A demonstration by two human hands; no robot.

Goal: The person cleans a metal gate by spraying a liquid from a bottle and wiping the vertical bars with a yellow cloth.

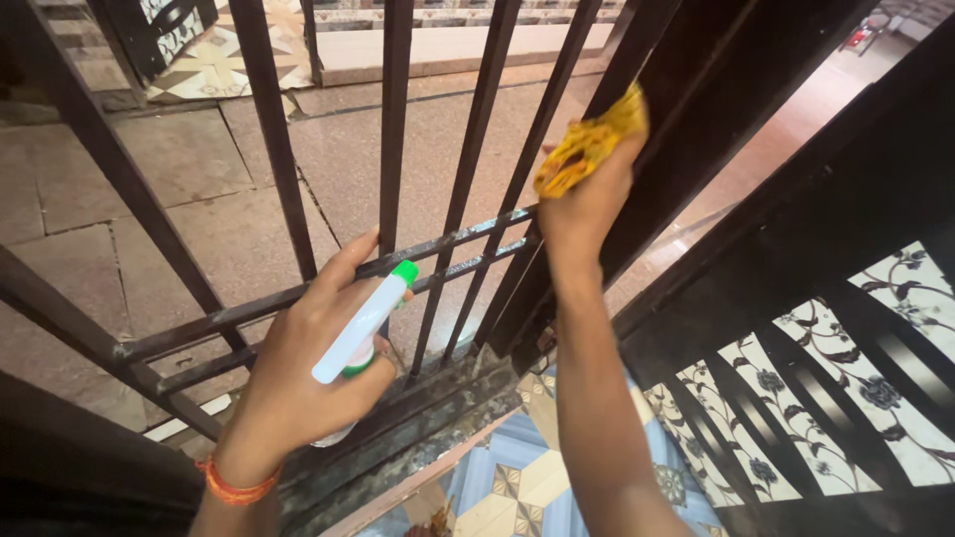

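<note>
My left hand (298, 368) grips a white spray bottle (356, 333) with a green nozzle tip, pointed up and to the right at the dark metal gate (393, 119). An orange thread band circles that wrist. My right hand (582, 204) reaches up and presses a crumpled yellow cloth (587, 144) against a thick slanted bar of the gate. Two horizontal rails with worn, scuffed paint (298, 298) cross between the upright bars just beyond the bottle.
Behind the bars lies a stone-slab pavement (179, 229) with a raised step at the back. A gate leaf with floral patterned panels (846, 388) stands at the right. Patterned blue and cream floor tiles (517, 477) lie below, beside a grimy threshold track.
</note>
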